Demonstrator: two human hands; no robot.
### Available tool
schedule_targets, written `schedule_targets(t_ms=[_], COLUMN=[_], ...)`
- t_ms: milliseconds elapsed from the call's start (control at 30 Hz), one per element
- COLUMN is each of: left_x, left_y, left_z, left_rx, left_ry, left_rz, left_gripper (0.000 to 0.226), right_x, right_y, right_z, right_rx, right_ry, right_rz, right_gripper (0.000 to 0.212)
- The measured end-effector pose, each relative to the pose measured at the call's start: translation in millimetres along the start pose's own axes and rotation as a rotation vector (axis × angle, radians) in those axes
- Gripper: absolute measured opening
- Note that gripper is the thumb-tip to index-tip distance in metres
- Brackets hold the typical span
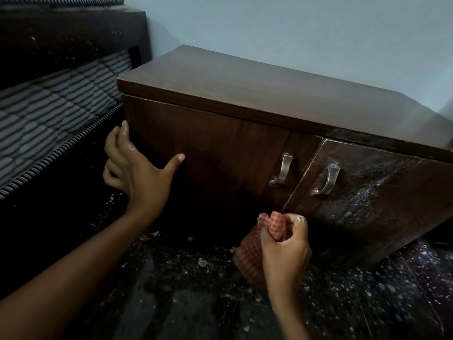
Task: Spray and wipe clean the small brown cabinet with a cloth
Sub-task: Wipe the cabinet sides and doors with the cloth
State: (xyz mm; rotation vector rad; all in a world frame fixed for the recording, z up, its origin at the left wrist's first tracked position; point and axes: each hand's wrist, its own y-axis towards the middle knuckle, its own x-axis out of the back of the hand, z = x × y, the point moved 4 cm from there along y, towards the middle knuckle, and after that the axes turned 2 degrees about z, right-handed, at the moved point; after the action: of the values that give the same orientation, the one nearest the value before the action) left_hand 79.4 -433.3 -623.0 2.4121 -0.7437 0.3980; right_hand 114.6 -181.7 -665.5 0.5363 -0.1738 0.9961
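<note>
Brown wood cabinet (245, 99) stands on the speckled floor (196, 290) right of the bed (49, 114), its length running near-left to far-right, doors (208, 155) facing near. Left hand (139, 173), spread apart, touches its left corner; right hand (286, 246) grips a bunched pink cloth (250, 256) at the doors' lower edge.

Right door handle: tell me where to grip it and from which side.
Grip the right door handle at the middle of its bowed metal bar, where it stands furthest off the right door. It runs roughly upright, fixed at both ends, so hook in behind it from its right side, probably; the left door handle crowds the other side.
</note>
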Motion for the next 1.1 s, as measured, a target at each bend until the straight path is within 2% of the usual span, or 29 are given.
schedule_targets(t_ms=[67, 100, 133, 167, 200, 233, 300, 333, 367, 500, 567, 633, 767, 833, 967, 1100], left_x=[9, 13, 14, 9, 0, -10, -26, -30, -35, -45, -41, -32, -27, -32, -44, -50], left_y=[-11, -19, -29, -39, -49, -60, -82, -89, -91, -82, -67, -51, -52, -62, -69, -70], left_z=[-10, -17, -25, -34, -41, -47, -51, -47, -42, -39, -43, -53, -74, -84, -99, -113], left_rx=[0.053, 0.012, -0.079, -0.189, -0.269, -0.269, -0.068, 0.049, 0.109, 0.077, 0.042, -0.083, -0.429, -0.53, -0.497, -0.447], left_ry=[-0.008, -0.044, -0.087, -0.16, -0.262, -0.369, -0.487, -0.51, -0.53, -0.677, -0.654, -0.482, -0.108, -0.012, 0.028, -0.068], left_rz=[-0.073, -0.106, -0.081, 0.039, 0.262, 0.56, 1.134, 1.286, 1.332, 1.092, 0.859, 0.702, 0.584, 0.542, 0.53, 0.497], left_gripper=[0.089, 0.077, 0.062, 0.049, 0.041, 0.039, 0.044, 0.047, 0.048, 0.03, 0.023, 0.019, 0.026, 0.028, 0.027, 0.02], right_x=[-6, -9, -12, -15, -16, -17, -19, -21, -23, -29, -24, -15, -2, 4, 8, 10], right_y=[-4, -4, -3, -2, 0, 1, 4, 5, 6, 9, 11, 14, 15, 19, 30, 41], right_z=[-3, -2, 0, 4, 10, 16, 27, 32, 35, 42, 37, 26, 8, 4, 12, 19], right_rx=[-0.123, -0.201, -0.278, -0.328, -0.342, -0.342, -0.348, -0.356, -0.351, -0.161, -0.125, -0.159, -0.218, -0.215, -0.153, -0.082], right_ry=[0.23, 0.383, 0.528, 0.646, 0.738, 0.812, 0.919, 0.934, 0.926, 0.708, 0.595, 0.532, 0.511, 0.517, 0.538, 0.547], right_rz=[0.053, 0.106, 0.167, 0.224, 0.28, 0.333, 0.413, 0.442, 0.468, 0.475, 0.345, 0.187, 0.064, 0.058, 0.147, 0.168], right_gripper=[0.026, 0.025, 0.022, 0.02, 0.019, 0.018, 0.016, 0.016, 0.017, 0.039, 0.036, 0.026, 0.031, 0.032, 0.028, 0.029])
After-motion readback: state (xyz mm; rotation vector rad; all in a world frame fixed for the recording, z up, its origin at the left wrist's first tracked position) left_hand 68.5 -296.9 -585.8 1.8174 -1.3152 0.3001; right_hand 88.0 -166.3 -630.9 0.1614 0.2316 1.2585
